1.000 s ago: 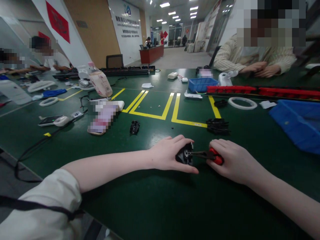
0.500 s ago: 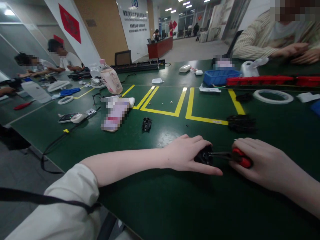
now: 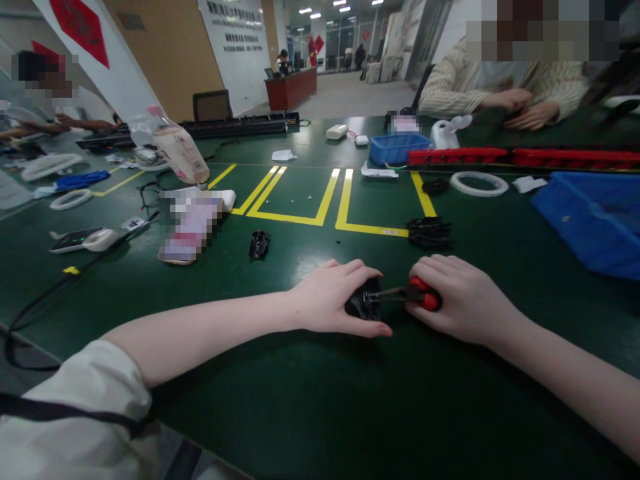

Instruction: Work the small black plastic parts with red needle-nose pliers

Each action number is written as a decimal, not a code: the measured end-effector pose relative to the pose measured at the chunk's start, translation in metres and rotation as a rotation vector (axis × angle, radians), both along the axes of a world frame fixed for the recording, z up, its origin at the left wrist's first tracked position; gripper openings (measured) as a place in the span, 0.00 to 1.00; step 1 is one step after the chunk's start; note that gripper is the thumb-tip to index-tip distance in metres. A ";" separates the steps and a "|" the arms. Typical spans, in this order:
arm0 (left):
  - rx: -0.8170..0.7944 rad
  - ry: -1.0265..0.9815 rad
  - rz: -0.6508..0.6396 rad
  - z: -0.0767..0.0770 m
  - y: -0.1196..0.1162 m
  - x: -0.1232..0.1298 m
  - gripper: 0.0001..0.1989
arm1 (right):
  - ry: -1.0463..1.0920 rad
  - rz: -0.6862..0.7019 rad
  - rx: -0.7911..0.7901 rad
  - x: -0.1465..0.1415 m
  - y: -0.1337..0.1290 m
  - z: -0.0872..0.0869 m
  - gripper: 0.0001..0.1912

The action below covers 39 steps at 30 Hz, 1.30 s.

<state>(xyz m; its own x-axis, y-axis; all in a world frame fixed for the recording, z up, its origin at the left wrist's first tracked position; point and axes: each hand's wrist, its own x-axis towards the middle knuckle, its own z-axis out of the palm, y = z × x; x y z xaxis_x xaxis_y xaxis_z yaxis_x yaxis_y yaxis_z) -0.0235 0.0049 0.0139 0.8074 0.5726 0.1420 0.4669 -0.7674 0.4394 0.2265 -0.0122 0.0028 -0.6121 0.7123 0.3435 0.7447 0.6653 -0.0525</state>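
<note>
My left hand (image 3: 337, 297) grips a small black part (image 3: 364, 301) between thumb and fingers over the green table (image 3: 280, 393). To its right, my right hand (image 3: 457, 299) is closed around the red handles of pliers (image 3: 425, 293). The long dark jaws of the pliers point left and reach the black part; whether they pinch it is too small to tell. A similar black part (image 3: 259, 245) lies on the table beyond my left forearm. Beyond my right hand is a cluster of black pieces (image 3: 430, 232).
Yellow tape (image 3: 285, 217) marks the table ahead. A phone (image 3: 190, 230), a bottle (image 3: 180, 150) and a black cable lie left. At the right are a white ring (image 3: 479, 184), a blue bin (image 3: 590, 223) and red strips (image 3: 457, 157). A person in striped sleeves sits across.
The view has turned right, so the table and its objects appear farther left and more of the blue bin shows. Both hands keep their hold on the black part and the pliers.
</note>
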 end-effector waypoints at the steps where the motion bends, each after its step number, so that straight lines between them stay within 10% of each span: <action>1: -0.002 0.002 0.001 0.000 0.000 0.000 0.39 | 0.003 0.002 -0.005 0.000 0.000 -0.001 0.08; 39: 0.012 0.031 -0.035 -0.001 0.000 0.000 0.38 | -0.024 0.007 -0.060 -0.004 -0.004 0.004 0.09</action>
<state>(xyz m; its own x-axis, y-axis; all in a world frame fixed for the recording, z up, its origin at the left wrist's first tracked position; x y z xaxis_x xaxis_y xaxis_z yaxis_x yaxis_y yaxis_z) -0.0238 0.0050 0.0132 0.8311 0.5423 0.1230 0.4531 -0.7886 0.4157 0.2228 -0.0158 0.0072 -0.6248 0.7267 0.2854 0.7415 0.6668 -0.0746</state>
